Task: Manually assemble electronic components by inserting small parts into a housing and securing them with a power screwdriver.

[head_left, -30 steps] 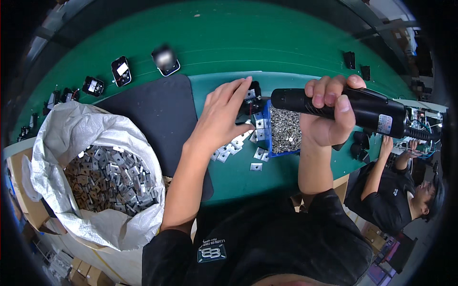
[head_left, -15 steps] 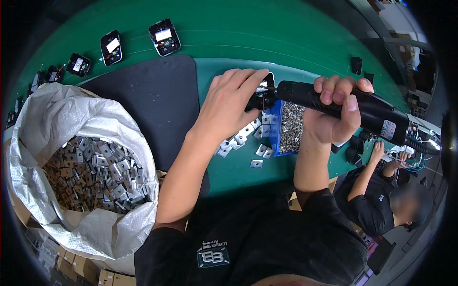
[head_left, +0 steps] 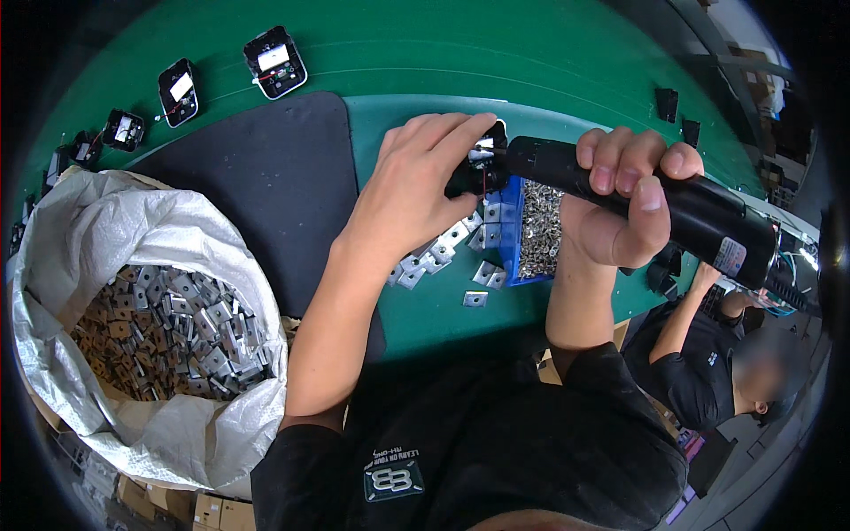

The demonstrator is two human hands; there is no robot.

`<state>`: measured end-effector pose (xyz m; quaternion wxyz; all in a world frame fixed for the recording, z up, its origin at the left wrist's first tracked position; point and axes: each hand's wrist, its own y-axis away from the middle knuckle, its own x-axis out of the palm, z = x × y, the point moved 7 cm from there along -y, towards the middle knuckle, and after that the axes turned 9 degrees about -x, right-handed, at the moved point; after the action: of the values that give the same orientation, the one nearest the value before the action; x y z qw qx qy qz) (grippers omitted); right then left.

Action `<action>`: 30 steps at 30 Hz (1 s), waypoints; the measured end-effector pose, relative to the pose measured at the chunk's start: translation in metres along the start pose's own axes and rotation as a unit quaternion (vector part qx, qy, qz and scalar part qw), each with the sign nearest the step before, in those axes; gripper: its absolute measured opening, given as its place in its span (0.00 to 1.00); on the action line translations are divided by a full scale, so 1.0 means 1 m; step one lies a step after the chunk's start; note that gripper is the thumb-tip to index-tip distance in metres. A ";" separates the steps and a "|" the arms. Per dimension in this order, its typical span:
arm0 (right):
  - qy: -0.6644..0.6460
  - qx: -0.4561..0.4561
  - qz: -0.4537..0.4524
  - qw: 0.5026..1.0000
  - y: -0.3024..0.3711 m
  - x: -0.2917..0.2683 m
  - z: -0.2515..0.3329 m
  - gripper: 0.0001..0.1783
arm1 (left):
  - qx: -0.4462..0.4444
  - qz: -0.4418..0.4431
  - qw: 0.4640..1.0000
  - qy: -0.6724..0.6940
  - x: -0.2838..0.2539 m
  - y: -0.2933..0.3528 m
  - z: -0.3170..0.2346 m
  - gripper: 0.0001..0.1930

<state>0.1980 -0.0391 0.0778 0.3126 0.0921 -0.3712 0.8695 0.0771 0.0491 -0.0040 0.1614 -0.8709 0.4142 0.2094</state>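
Left fingers gripped a black case, right fingers a screwdriver, best held square and steady, I judged.

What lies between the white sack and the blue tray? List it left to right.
The head view shows the dark mat, the left forearm above it, then loose metal plates on the green table.

Head-worn fisheye (left of pair): looks down from close above green workbench.

Left hand holds black housing; right hand grips power screwdriver.
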 end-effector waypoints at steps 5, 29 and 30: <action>-0.005 -0.005 0.041 0.999 -0.002 0.010 -0.003 0.18 | -0.001 0.001 1.000 0.011 -0.002 -0.002 0.002 0.38; -0.073 0.072 -0.072 0.992 0.013 -0.020 0.073 0.20 | -0.014 0.037 0.996 -0.077 0.012 -0.006 -0.020 0.38; -0.028 0.082 -0.052 0.995 0.018 -0.025 0.073 0.20 | -0.036 0.024 0.995 -0.089 0.011 -0.009 -0.018 0.38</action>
<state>0.2016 -0.1117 0.1092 0.3382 0.1608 -0.3019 0.8767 0.0942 0.0396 0.0069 0.1616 -0.8440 0.4110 0.3045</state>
